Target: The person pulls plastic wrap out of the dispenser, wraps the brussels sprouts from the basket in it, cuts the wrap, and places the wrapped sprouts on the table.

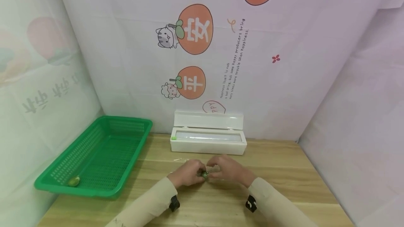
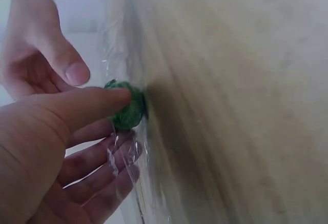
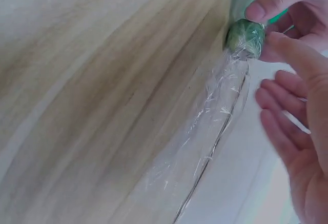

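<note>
A small round green thing [image 3: 243, 37], wrapped in clear cling film [image 3: 220, 101], is between the two hands at the middle of the wooden table. My left hand [image 1: 188, 173] pinches it, the thumb lying across its side in the left wrist view. Loose film trails from both sides of it in the wrist views. Close on its right is my right hand [image 1: 230, 169], with thumb and fingers apart and gently bent. In the right wrist view the right thumb [image 3: 287, 44] comes right up to the wrapped thing.
A white cling film dispenser [image 1: 208, 146] stands behind the hands against the back cloth, its lid raised. To the left is a green plastic basket [image 1: 126, 181] with a small yellow-green round item [image 1: 74, 181] in its near corner. White printed cloth walls enclose the table.
</note>
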The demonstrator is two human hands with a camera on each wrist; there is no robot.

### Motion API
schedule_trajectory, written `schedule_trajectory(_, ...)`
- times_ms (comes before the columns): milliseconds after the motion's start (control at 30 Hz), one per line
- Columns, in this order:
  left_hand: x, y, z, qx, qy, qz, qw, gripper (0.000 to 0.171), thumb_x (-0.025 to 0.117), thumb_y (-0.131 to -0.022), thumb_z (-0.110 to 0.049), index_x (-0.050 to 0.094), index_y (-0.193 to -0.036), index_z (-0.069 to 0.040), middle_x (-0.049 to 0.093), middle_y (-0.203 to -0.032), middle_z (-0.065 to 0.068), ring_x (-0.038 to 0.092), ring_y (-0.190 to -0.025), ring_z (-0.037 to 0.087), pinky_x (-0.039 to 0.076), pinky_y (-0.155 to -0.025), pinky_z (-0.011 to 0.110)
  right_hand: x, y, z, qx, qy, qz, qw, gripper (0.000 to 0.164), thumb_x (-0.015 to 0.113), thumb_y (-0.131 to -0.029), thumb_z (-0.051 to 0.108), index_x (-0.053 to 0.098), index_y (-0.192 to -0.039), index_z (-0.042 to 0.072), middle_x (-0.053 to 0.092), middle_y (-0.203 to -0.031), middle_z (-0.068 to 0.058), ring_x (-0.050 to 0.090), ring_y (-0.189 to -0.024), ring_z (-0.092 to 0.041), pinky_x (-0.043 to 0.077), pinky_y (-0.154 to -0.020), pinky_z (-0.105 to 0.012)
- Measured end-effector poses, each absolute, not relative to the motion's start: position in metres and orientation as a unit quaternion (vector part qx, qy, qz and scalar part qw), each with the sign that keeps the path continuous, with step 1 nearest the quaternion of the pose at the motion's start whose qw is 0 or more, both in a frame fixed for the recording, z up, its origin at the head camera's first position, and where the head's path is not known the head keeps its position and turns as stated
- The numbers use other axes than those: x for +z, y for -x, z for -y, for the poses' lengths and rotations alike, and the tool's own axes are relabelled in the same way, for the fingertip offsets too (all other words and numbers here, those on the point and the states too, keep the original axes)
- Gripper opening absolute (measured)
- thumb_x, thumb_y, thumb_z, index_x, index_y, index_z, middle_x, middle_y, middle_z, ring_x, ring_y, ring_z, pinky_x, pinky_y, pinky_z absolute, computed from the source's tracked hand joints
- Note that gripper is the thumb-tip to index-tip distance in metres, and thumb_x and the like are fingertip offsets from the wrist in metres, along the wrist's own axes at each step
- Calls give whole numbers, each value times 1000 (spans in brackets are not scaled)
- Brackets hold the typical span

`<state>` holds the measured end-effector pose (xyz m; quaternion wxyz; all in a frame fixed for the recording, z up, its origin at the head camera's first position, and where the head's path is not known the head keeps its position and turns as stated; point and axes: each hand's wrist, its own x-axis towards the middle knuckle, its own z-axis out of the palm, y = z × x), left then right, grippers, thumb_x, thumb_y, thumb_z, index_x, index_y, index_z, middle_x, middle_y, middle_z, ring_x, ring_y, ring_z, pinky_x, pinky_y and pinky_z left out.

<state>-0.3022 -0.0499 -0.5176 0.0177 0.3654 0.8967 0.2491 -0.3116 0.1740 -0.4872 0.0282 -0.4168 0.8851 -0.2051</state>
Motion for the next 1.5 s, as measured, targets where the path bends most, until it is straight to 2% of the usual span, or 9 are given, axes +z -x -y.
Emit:
schedule_trajectory(167, -518, 313, 55, 296, -346, -888, 70, 8, 80, -90, -12, 79, -98, -11, 74, -86, -8, 59, -73, -2, 54, -71, 15, -492, 310, -169, -191, 471, -861, -4, 25, 83, -92, 20, 78, -114, 9, 79, -114, -3, 74, -106, -15, 62, -94, -25)
schedule_trajectory(367, -514, 314, 59, 296, -328, -894, 81, 11, 79, -91, -13, 78, -101, -10, 75, -90, -5, 61, -78, 0, 55, -75, 20, -506, 313, -166, -187, 469, -863, -8, 27, 84, -91, 21, 77, -114, 9, 76, -110, 0, 71, -100, -8, 59, -89, -16)
schedule_trajectory(600, -505, 302, 56, 213, -315, -925, -21, 34, 84, -87, -16, 75, -118, -5, 76, -114, 6, 71, -103, 20, 62, -94, 35, -507, 321, -163, -183, 434, -882, 8, 30, 86, -88, 19, 76, -114, 8, 76, -108, -2, 70, -96, -7, 59, -86, -17)
schedule_trajectory(733, -506, 297, 50, 189, -312, -929, -58, 36, 88, -84, -16, 75, -116, -7, 74, -111, 6, 70, -102, 21, 62, -91, 35, -505, 325, -161, -186, 420, -888, 17, 33, 87, -88, 18, 76, -117, 6, 77, -107, -3, 71, -95, -9, 61, -86, -21)
schedule_trajectory(900, -514, 301, 48, 185, -305, -932, -69, 32, 91, -82, -16, 77, -109, -8, 72, -102, 3, 69, -94, 17, 63, -83, 31, -505, 328, -160, -172, 422, -890, 10, 39, 87, -88, 23, 75, -121, 6, 77, -111, -3, 71, -99, -10, 61, -91, -26)
schedule_trajectory(1067, -520, 311, 50, 202, -295, -932, -57, 25, 90, -81, -14, 76, -102, -9, 73, -96, 0, 67, -86, 12, 61, -79, 28, -504, 328, -161, -150, 420, -895, -38, 42, 88, -87, 25, 74, -123, 8, 76, -119, -4, 71, -110, -18, 61, -99, -35)
schedule_trajectory(1233, -523, 320, 52, 216, -287, -932, -45, 20, 90, -82, -12, 77, -97, -9, 74, -90, -2, 62, -79, 6, 57, -75, 25, -503, 329, -159, -162, 434, -885, -49, 34, 86, -90, 24, 76, -119, 10, 77, -117, -2, 71, -107, -17, 61, -98, -33)
schedule_trajectory(1367, -521, 322, 52, 198, -288, -935, -55, 27, 91, -81, -15, 77, -103, -8, 74, -96, 0, 65, -85, 11, 58, -79, 29, -503, 331, -157, -162, 437, -884, -41, 31, 85, -90, 24, 76, -116, 9, 77, -114, -2, 72, -105, -17, 61, -96, -32)
schedule_trajectory(1500, -520, 320, 51, 173, -291, -937, -85, 37, 90, -83, -18, 76, -115, -10, 74, -111, 4, 70, -101, 20, 62, -90, 36, -504, 335, -157, -153, 427, -891, -37, 41, 85, -90, 25, 73, -125, 8, 76, -121, -4, 71, -111, -20, 60, -101, -37)
